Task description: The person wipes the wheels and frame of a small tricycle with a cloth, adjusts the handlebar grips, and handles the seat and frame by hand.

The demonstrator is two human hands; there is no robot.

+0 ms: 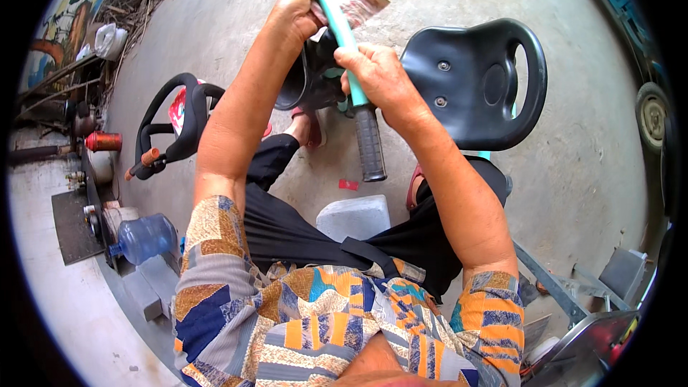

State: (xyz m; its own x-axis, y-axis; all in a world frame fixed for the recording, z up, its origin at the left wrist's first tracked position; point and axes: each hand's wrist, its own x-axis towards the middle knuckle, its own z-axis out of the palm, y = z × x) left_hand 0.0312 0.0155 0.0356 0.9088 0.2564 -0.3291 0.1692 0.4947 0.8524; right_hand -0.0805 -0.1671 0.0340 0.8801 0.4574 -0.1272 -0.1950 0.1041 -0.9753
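Note:
A teal handlebar (335,14) with black rubber grips at its ends slants away from me between my knees. My left hand (297,13) is closed near its far end, with a pinkish patterned cloth (358,6) bunched at the fingers and hanging off to the right. My right hand (378,79) wraps around the tube just above the near black grip (370,145). Beneath the bar sits a dark part (324,64), half hidden by my arm and the tube. Right of my right hand is a black moulded seat (469,75) with two bolts and a looped back.
A black looped frame (188,125) with orange-brown tips stands on the left. Beyond it are a red can (104,142) and a blue water jug (147,238). A grey block (355,216) sits between my legs. At the right edge are a wheel (651,116) and metal framework (552,283).

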